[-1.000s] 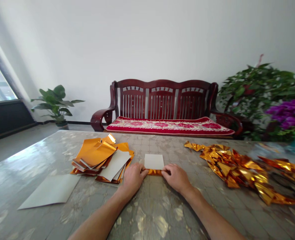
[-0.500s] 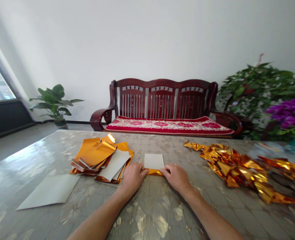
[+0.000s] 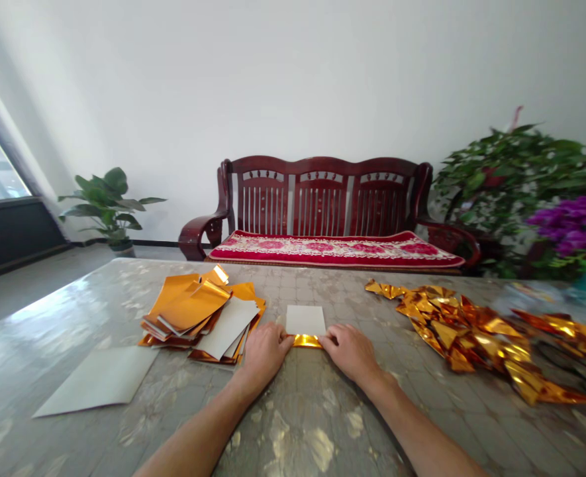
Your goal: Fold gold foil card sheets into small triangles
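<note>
A small sheet of gold foil paper (image 3: 306,323) lies white side up on the table (image 3: 297,424), its near edge folded over so a gold strip shows. My left hand (image 3: 263,352) pinches the left end of that folded strip. My right hand (image 3: 348,351) pinches the right end. Both hands rest on the table on either side of the sheet.
A stack of gold and white sheets (image 3: 200,313) sits left of my hands, and one white sheet (image 3: 98,381) lies nearer the left edge. A pile of folded gold foil pieces (image 3: 471,331) spreads to the right. A red wooden bench (image 3: 322,212) and potted plants (image 3: 521,192) stand beyond.
The hands have barely moved; the gold folded strip between them looks a little narrower and brighter. The view shifted slightly.
</note>
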Motion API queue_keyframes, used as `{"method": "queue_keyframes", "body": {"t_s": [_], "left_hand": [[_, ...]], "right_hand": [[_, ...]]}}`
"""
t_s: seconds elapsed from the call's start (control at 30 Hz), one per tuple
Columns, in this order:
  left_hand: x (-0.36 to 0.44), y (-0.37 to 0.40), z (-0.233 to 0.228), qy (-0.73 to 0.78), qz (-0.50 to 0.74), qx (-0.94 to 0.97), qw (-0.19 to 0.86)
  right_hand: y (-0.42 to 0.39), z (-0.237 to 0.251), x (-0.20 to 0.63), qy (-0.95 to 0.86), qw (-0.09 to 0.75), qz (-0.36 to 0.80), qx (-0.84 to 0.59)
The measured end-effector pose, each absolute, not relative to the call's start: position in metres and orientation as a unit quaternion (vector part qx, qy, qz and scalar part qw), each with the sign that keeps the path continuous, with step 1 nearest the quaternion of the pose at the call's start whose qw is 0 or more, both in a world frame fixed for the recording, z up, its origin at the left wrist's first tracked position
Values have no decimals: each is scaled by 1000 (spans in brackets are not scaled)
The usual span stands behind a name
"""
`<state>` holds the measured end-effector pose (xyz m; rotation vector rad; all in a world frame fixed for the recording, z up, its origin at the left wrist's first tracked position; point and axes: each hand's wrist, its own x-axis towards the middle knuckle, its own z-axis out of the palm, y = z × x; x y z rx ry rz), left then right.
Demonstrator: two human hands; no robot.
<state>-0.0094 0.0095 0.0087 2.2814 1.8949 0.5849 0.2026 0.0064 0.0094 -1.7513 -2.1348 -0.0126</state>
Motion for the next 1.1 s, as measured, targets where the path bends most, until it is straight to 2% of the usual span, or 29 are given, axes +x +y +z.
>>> {"method": "queue_keyframes", "body": {"t_s": [1.1], "left_hand": [[-5, 6, 21, 647, 134, 749, 47]], "right_hand": [[4, 13, 198, -764, 161, -44, -624]]}}
